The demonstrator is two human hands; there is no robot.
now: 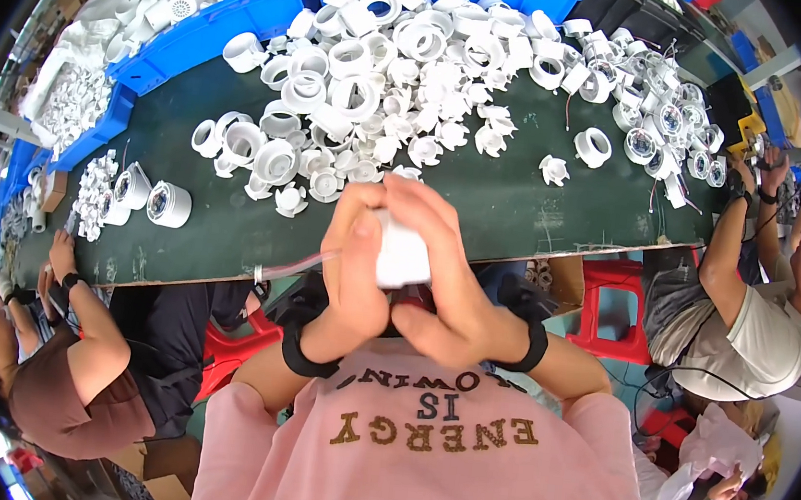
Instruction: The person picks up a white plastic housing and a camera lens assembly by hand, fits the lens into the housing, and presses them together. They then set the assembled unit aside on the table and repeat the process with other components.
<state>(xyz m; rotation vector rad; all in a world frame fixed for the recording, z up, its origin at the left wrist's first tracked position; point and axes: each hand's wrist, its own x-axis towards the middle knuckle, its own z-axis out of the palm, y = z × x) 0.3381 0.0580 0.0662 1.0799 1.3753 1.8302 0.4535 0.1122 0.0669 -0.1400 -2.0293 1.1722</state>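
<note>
Close in front of my chest, my left hand [350,269] and my right hand [455,289] are both closed around a white plastic housing [404,253]. The fingertips of the two hands meet over its far end, and the palms cover its sides. Thin wires [308,261] run out to the left beside my left hand and end in a small white connector [258,274]. Just beyond my fingers, on the dark green table [510,212], lies a heap of white plastic rings [277,160] and small pronged white parts [326,183].
Blue bins [249,19] of white parts line the far side. Round clear-lensed lamp units [670,120] with wires are piled at the right; a few finished-looking units [170,205] stand at the left. Co-workers sit on both sides near red stools [612,309].
</note>
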